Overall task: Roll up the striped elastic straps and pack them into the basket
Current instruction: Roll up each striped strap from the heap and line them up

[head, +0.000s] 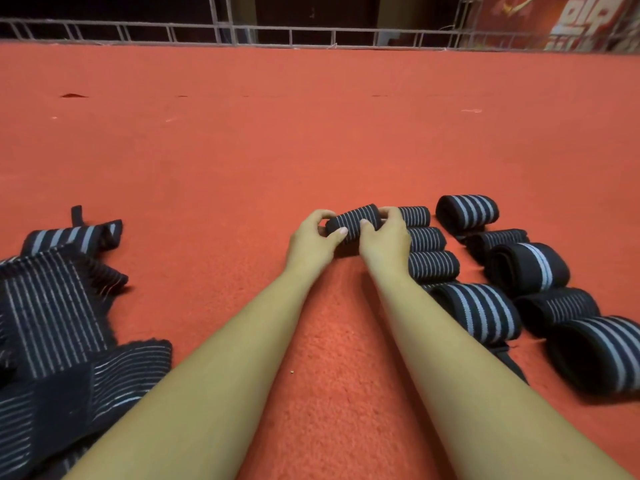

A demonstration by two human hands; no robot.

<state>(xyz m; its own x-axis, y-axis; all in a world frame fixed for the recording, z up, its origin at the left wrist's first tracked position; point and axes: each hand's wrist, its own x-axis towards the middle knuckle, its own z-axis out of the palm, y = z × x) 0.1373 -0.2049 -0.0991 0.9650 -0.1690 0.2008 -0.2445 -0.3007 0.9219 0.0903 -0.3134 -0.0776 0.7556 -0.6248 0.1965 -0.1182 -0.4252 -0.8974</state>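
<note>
Clamping fingers (320, 214) round the rolled strap (353, 221), the left hand (311, 245) and right hand (386, 239) are holding it beside the finished rolls (427, 239) on the red carpet (242, 150); squeezing evenly is probably stopping the coil loosening.

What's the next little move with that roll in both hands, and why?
Probably set the rolled strap down at the far end of the row of finished rolls: left hand and right hand grip it, and it looks fully wound.
</note>
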